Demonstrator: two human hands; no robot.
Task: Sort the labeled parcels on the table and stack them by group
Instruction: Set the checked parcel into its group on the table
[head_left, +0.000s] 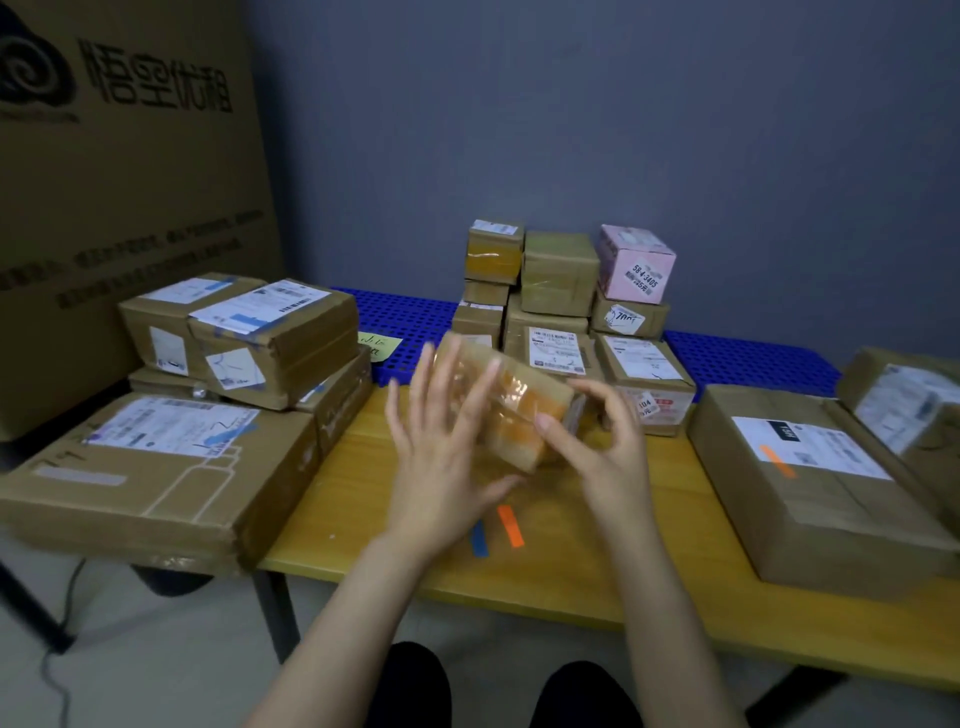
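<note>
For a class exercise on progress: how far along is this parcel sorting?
Done: large parcels are stacked left, small parcels stacked at the back. In hand: left hand and right hand hold a small taped parcel above the table. Left: placing it, perhaps the right-side parcels.

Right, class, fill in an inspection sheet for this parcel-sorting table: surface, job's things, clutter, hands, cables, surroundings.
Surface: yellow wooden table, with a blue grid mat along its back.
Job's things: small parcel held above the table; small boxes stacked at the back, with a pink box on top; large parcels stacked at left; flat parcels at right.
Clutter: orange tape strip and blue tape strip on the tabletop; yellow note at the mat's edge.
Hands: left hand flat against the small parcel, fingers straight; right hand grips its end.
Cables: one cable on the floor at left.
Surroundings: big printed carton at left, grey wall behind.
</note>
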